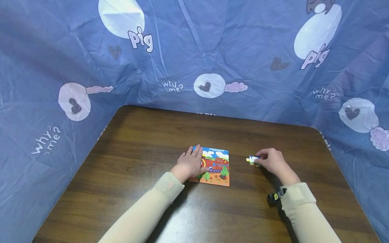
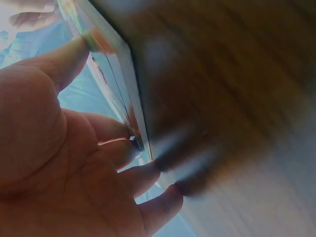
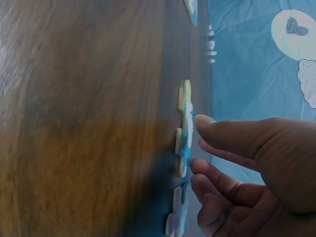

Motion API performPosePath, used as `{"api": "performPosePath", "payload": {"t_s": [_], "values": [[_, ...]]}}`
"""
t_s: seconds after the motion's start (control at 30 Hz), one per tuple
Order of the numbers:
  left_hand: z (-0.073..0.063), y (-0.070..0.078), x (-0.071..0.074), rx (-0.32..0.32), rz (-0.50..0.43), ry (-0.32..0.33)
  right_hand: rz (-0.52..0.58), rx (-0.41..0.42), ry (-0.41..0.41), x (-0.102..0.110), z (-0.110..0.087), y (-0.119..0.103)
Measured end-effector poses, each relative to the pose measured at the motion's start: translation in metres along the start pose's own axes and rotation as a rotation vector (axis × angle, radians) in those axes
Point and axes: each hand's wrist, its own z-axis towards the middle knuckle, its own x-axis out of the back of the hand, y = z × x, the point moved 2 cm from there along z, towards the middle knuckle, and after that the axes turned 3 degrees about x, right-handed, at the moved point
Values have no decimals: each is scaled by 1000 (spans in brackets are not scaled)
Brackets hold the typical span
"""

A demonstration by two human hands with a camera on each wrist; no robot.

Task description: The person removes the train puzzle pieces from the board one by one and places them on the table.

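A jigsaw puzzle with a red train, green trees and a blue sky lies flat on the table. My left hand rests on its left part, palm down with fingers spread, hiding that side of the picture. In the left wrist view, the thumb and fingertips lie along the edge of the puzzle. To the right of it, small puzzle pieces in yellow, white and blue lie on the table, some overlapping. My right hand is over them, thumb and fingertips spread apart close above the pieces, partly covering them.
The brown wooden table has rounded far corners. A blue printed cloth hangs behind it and along both sides. A small black device is strapped at the right wrist.
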Motion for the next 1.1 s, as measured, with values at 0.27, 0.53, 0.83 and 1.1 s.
{"api": "performPosePath", "payload": {"t_s": [0.27, 0.53, 0.83, 1.1], "values": [[2, -1, -2, -1, -8, 4, 28, 29, 45, 2, 0, -11], [4, -1, -3, -1, -32, -2, 61, 58, 27, -8, 2, -21], [2, -4, -1, -30, -57, 10, 106, 74, -33, -19, 5, -45], [0, -21, 1, -49, -95, 7, 141, 122, -79, -33, 9, -69]]}}
